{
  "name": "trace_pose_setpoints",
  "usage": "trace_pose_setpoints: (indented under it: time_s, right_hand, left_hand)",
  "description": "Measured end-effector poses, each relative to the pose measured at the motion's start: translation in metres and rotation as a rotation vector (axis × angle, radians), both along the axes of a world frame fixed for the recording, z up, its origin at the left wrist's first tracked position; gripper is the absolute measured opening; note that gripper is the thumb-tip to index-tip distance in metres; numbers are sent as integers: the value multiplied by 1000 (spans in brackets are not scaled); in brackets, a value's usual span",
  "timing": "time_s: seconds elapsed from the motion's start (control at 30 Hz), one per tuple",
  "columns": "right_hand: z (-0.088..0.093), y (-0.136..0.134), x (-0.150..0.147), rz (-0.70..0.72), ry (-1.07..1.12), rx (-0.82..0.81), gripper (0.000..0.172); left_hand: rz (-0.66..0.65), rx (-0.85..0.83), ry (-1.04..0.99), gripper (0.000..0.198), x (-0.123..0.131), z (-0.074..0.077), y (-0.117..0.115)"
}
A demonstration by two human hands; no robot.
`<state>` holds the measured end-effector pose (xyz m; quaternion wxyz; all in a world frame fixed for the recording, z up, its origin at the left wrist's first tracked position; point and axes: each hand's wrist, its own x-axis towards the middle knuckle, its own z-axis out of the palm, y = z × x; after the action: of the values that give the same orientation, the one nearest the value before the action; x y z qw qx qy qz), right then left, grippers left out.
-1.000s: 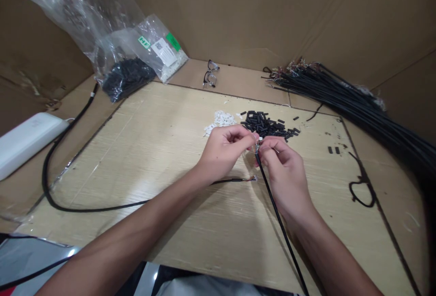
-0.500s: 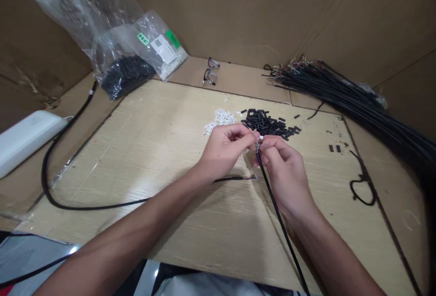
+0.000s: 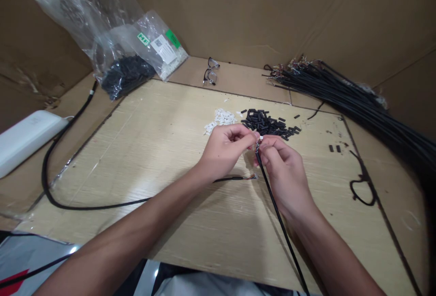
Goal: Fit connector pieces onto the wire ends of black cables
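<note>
Above the board my left hand (image 3: 223,148) pinches a small white connector (image 3: 261,138) between thumb and forefinger. Facing it, my right hand (image 3: 288,164) has its fingers closed on the thin coloured wires at the end of a black cable (image 3: 274,196). The wire tips meet the connector at the fingertips; how far they go in is too small to tell. From there the cable runs down to the front edge. A second black cable (image 3: 102,207) passes under my left forearm, its end with coloured wires and a white connector (image 3: 255,176) lying on the board.
Behind my hands lie a pile of white connectors (image 3: 223,117) and a pile of short black tubes (image 3: 262,121). Glasses (image 3: 211,77) rest at the back. A bundle of black cables (image 3: 334,84) lies right, plastic bags (image 3: 129,73) and a white device (image 3: 30,139) left.
Both hands keep almost the same place and grip. The wires at the connector have shifted slightly between my fingers.
</note>
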<state>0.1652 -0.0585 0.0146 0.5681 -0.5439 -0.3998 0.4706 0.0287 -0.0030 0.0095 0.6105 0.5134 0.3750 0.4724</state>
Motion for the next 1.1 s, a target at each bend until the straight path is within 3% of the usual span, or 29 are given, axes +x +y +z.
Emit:
trace_pose_setpoints:
  time_s: [0.37, 0.83, 1.1]
  right_hand:
    - [-1, 0, 1, 40, -17, 8, 22]
    - [-4, 0, 3, 55, 4, 1, 17]
    - [-8, 1, 5, 38, 2, 43, 19]
  left_hand:
    - [-33, -44, -81, 26, 1, 4, 0]
    - [-38, 50, -25, 21, -1, -1, 0]
    - [24, -134, -86, 24, -1, -1, -1]
